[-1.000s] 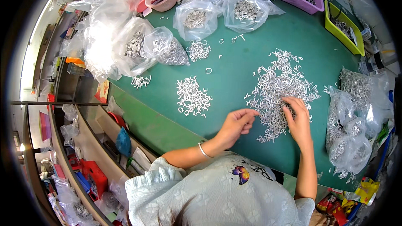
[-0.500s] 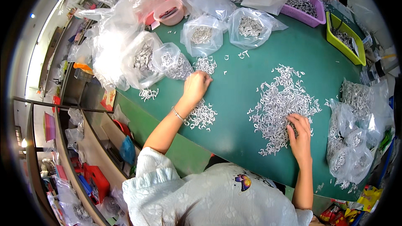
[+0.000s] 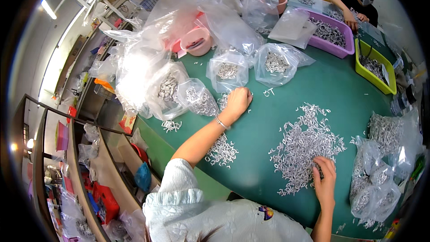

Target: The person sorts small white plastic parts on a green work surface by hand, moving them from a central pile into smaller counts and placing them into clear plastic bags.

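Observation:
My left hand [image 3: 238, 101] is closed, knuckles up, over the right side of a small heap of silvery metal hook-like pieces [image 3: 222, 101]. What its fingers hold, if anything, is hidden. Below that forearm lies another small group of the same pieces [image 3: 222, 151]. My right hand [image 3: 325, 178] rests at the near right edge of the large spread pile of loose pieces [image 3: 300, 143]. Its fingers are bent, with the thumb apart from them, and the fingertips touch the pile. Beyond my left hand stand open clear bags of pieces [image 3: 227, 72], [image 3: 199, 101].
More filled bags [image 3: 375, 179] lie along the right edge of the green table [image 3: 255, 134]. At the far right are a purple basket [image 3: 342, 54] and a lime-green tray [image 3: 393, 85], both holding pieces. A pink tub [image 3: 197, 47] stands far left. A co-worker's hands [image 3: 351, 20] work at the back.
The view has tilted up, showing more of the far side. My left hand has moved away and rightward over the small heap. My right hand stays at the large pile's edge.

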### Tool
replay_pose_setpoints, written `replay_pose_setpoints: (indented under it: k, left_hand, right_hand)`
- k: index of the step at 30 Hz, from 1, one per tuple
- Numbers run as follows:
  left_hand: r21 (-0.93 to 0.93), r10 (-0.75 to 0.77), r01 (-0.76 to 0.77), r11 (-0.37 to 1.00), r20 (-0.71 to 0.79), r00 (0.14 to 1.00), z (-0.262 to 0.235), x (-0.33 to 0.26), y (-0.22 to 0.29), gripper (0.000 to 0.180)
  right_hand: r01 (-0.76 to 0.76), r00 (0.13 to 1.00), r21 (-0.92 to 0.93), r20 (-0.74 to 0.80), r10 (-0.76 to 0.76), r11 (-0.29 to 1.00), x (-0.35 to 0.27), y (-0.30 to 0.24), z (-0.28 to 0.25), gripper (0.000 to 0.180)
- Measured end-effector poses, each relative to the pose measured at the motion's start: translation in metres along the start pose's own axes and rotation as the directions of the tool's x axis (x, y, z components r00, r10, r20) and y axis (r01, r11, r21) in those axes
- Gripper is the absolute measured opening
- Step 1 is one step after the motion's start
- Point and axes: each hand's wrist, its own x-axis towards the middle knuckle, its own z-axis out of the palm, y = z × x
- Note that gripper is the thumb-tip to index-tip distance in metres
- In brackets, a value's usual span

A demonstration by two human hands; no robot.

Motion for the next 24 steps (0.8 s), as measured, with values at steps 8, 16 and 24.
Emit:
replay_pose_setpoints:
  k: [8,16,24]
  left_hand:
    - [-0.039,-0.135,0.135,0.990,0.014,0.991,-0.009,-0.004,0.003,0.021]
    - [0.126,-0.152,0.155,0.980,-0.039,0.988,-0.036,-0.009,-0.001,0.011]
    - [-0.455,-0.076,0.127,0.882,0.128,0.989,0.013,0.028,0.019,0.017]
  right_hand:
    - [-0.035,0.999,0.050,-0.020,0.036,0.998,0.000,0.003,-0.002,0.021]
    - [-0.064,0.995,0.081,-0.075,0.071,0.995,0.002,0.014,-0.009,0.021]
    - [-0.069,0.991,0.106,-0.106,0.081,0.992,0.001,0.027,-0.002,0.019]
